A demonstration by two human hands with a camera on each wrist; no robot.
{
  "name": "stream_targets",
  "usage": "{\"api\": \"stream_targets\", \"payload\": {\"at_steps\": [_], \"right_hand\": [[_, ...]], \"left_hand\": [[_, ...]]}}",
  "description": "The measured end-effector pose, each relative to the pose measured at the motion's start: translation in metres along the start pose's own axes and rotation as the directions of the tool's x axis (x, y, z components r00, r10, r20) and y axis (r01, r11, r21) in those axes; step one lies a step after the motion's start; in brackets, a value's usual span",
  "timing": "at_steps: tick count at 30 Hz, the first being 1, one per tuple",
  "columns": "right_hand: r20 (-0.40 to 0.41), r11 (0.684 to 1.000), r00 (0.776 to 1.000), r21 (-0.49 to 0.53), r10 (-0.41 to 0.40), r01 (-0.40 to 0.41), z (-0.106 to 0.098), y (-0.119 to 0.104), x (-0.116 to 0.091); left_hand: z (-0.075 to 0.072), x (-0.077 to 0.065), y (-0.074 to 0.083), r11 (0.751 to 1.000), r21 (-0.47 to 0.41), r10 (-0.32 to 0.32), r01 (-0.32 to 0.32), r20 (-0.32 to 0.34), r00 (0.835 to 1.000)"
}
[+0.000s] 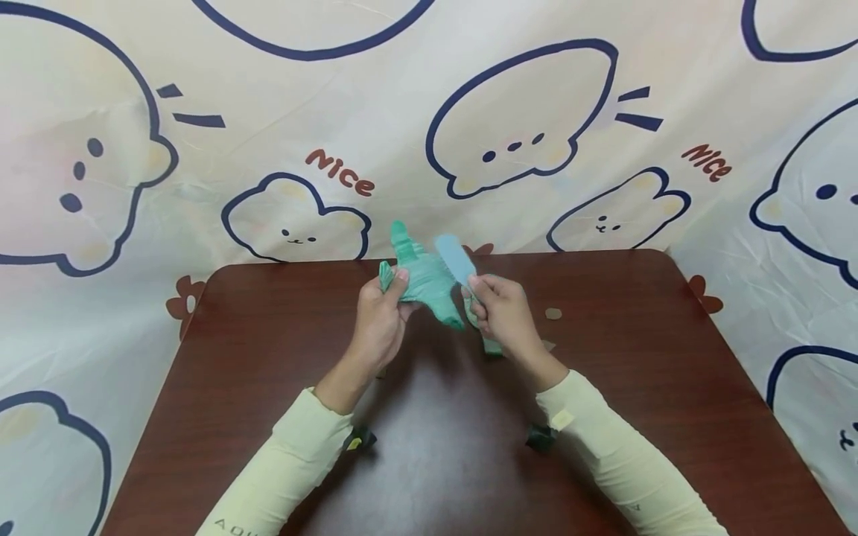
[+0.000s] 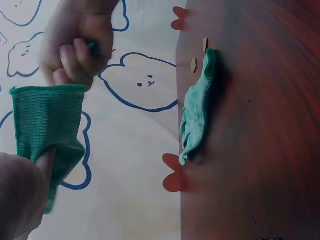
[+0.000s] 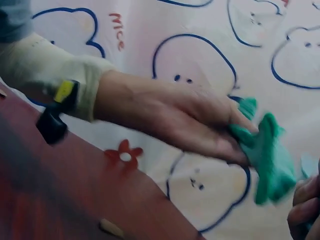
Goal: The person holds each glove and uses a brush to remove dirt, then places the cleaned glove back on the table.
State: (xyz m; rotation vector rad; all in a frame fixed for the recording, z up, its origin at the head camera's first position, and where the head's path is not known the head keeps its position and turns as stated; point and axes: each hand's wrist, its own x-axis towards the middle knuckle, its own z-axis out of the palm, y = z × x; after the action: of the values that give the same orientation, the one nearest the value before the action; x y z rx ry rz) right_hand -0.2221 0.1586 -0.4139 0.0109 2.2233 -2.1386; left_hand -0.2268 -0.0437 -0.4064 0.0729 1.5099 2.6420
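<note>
My left hand (image 1: 382, 309) grips a green knit glove (image 1: 429, 283), thumb on top near one end. In the left wrist view the glove's ribbed cuff (image 2: 50, 112) faces the camera. Close beside it, my right hand (image 1: 504, 309) pinches a flat light blue piece with a rounded end (image 1: 456, 258), which overlaps the glove's edge in the head view. Its exact kind I cannot tell. A second green glove (image 2: 197, 110) lies on the table, partly hidden behind my right hand in the head view.
Small tan pieces, one of them round (image 1: 553, 313), lie on the dark brown table (image 1: 268, 350) right of my right hand. A printed cloth (image 1: 402, 112) hangs behind the table and along its sides. Small black devices (image 1: 540, 438) sit at both wrists.
</note>
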Motion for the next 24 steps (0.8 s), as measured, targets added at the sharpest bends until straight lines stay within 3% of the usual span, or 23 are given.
{"api": "stream_targets", "payload": {"at_steps": [5, 8, 13, 18, 24], "right_hand": [[-0.121, 1.0, 0.993, 0.013, 0.014, -0.012, -0.026, 0.007, 0.009], [-0.094, 1.0, 0.995, 0.03, 0.01, -0.008, -0.029, 0.0, 0.005], [0.056, 0.998, 0.998, 0.058, -0.008, 0.005, -0.003, -0.015, -0.01], [0.195, 1.0, 0.981, 0.013, 0.002, -0.005, 0.027, -0.02, -0.02], [0.138, 0.995, 0.989, -0.074, -0.057, 0.067, 0.038, -0.02, -0.02]], "left_hand": [[-0.008, 0.0, 0.011, 0.999, 0.002, 0.037, -0.037, -0.045, 0.998], [-0.013, 0.001, 0.015, 0.999, 0.015, 0.043, -0.042, -0.042, 0.998], [-0.011, 0.002, 0.007, 1.0, 0.014, 0.016, -0.016, -0.032, 0.999], [0.0, 0.0, -0.001, 1.0, 0.005, 0.015, -0.015, 0.033, 0.999], [0.004, -0.003, 0.002, 0.998, -0.024, 0.054, -0.053, 0.017, 0.998]]}}
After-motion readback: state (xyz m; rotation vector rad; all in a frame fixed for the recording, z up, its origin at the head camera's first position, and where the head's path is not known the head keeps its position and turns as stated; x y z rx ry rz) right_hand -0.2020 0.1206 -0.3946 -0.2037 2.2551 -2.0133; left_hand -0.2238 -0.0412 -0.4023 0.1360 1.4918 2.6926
